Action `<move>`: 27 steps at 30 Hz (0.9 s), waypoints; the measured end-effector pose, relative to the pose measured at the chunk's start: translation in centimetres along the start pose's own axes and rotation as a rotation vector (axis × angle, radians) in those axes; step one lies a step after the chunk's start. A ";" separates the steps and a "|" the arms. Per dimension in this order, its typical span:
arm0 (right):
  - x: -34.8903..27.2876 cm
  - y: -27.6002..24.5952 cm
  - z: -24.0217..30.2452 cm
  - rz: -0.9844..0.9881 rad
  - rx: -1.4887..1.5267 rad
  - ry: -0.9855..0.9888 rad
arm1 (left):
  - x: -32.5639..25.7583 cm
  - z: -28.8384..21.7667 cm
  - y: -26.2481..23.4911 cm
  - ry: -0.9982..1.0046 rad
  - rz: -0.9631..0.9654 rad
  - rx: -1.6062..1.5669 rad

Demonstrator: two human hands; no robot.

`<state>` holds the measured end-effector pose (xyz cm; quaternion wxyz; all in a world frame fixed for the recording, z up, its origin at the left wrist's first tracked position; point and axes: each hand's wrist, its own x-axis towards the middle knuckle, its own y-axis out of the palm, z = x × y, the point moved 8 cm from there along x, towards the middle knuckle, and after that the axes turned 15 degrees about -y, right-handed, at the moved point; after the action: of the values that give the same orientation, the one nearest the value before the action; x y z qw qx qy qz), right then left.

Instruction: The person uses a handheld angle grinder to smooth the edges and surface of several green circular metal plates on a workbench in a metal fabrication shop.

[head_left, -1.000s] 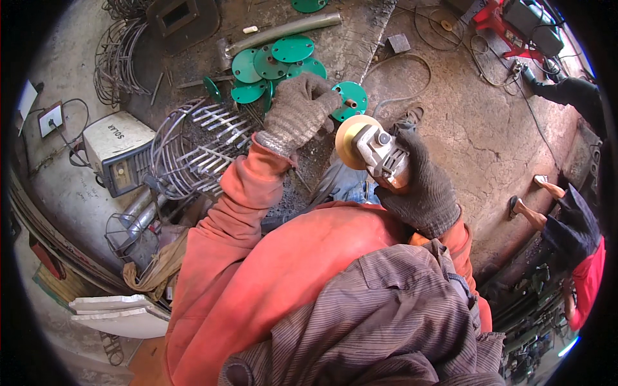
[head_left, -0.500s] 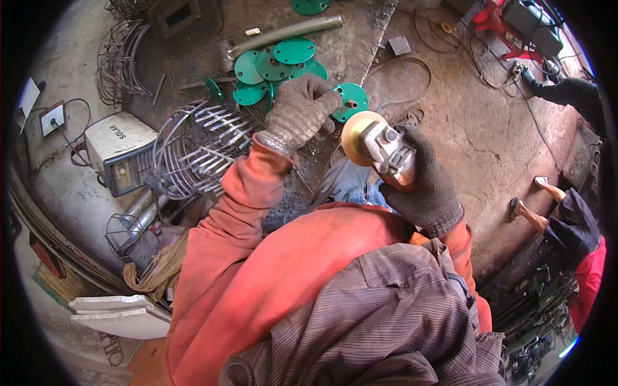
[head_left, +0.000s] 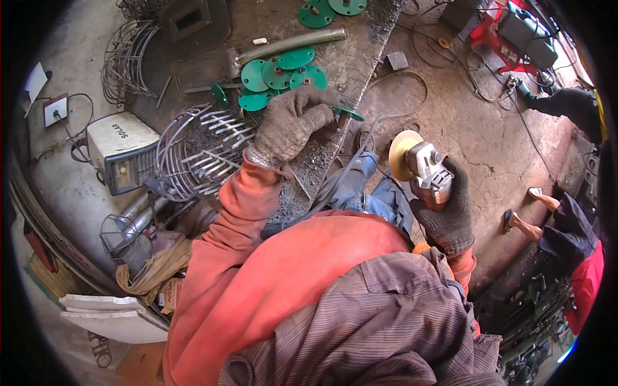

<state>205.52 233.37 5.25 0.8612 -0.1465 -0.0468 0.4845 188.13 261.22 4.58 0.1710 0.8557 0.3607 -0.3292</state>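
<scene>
Both my hands wear dark knitted work gloves. My left hand (head_left: 293,124) is closed on the edge of a green metal disc (head_left: 348,112), which is turned nearly edge-on with its short brown stub pointing down. My right hand (head_left: 447,209) grips the body of an angle grinder (head_left: 430,172). The grinder's pale yellow disc (head_left: 403,156) faces left, apart from the held piece. Just beyond my left hand lies a loose pile of green discs with holes (head_left: 277,75), and two more green discs (head_left: 317,13) lie farther off.
A metal pipe (head_left: 293,46) lies behind the pile. To the left are a wire-ring frame with rods (head_left: 193,151), a white boxy machine (head_left: 122,151) and coiled rods (head_left: 129,61). A cable (head_left: 402,72) loops over the floor. Other people's legs (head_left: 537,215) show at the right.
My left hand has tilted the green disc from face-up to nearly edge-on. My right hand has drawn the grinder right and nearer to me, away from the disc.
</scene>
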 end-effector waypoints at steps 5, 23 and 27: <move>-0.2 0.6 -0.4 0.034 0.023 -0.006 | 0.3 0.8 -0.3 -0.159 -0.105 0.122; 3.1 5.6 2.0 0.282 -0.092 -0.124 | 2.1 1.9 -0.5 0.038 -0.193 0.470; 3.4 5.6 1.7 0.301 -0.072 -0.103 | 2.2 1.9 -0.5 0.067 -0.173 0.466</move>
<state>202.35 239.38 5.03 0.7693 -0.1578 -0.0859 0.6131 188.08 261.69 1.65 -0.0719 0.8484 0.3526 -0.3883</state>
